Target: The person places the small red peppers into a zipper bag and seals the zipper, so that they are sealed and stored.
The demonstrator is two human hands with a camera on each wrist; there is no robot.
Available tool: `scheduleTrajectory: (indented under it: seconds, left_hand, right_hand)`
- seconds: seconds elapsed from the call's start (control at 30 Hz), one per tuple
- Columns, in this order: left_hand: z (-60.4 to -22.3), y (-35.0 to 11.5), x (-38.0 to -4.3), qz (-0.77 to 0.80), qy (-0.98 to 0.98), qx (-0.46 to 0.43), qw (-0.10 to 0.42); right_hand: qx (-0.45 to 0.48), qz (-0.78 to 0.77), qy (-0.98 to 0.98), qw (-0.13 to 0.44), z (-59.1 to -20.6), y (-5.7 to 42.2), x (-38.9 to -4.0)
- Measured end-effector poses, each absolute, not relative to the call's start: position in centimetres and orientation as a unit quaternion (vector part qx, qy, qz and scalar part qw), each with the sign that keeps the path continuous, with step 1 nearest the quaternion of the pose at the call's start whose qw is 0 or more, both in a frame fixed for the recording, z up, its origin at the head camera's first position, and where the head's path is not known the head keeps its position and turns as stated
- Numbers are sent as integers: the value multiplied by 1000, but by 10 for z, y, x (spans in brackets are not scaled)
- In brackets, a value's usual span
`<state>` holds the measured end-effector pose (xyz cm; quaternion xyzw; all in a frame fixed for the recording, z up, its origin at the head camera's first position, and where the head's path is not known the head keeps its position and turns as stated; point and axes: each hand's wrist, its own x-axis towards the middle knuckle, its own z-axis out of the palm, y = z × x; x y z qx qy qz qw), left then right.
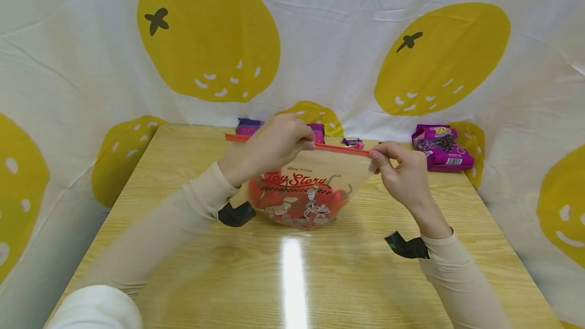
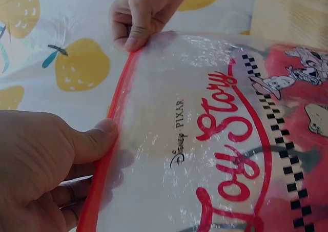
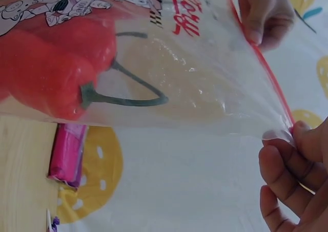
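A clear zip bag [image 1: 299, 194] printed with "Toy Story" and cartoon figures hangs upright over the table, its lower end at or just above the wood. Red peppers [image 3: 56, 70] with green stems show through its plastic. Along the top runs a red zip strip [image 2: 114, 119]. My left hand [image 1: 276, 141] pinches that strip near its middle, thumb on the near side. At the strip's right end, my right hand [image 1: 399, 174] pinches the corner between thumb and fingers. In the right wrist view a bit of clear plastic pokes out by the right fingertips [image 3: 302, 134].
Behind the bag lies a purple and pink packet [image 1: 249, 126], partly hidden. Small wrapped candies [image 1: 352, 143] sit at the table's back edge. A purple bag [image 1: 443, 149] stands at the back right. A fruit-patterned cloth [image 1: 329, 29] hangs behind the wooden table [image 1: 219, 278].
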<state>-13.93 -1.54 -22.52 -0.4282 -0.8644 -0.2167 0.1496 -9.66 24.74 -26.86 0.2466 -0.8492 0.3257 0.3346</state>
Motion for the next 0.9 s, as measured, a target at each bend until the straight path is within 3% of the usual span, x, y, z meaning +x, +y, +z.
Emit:
scheduleTrajectory:
  seconds: [0.9]
  left_hand:
    - [-228,-80,-147,-209,-862,-419,194]
  right_hand:
    - [217,317,-861,333,-263,261,-94]
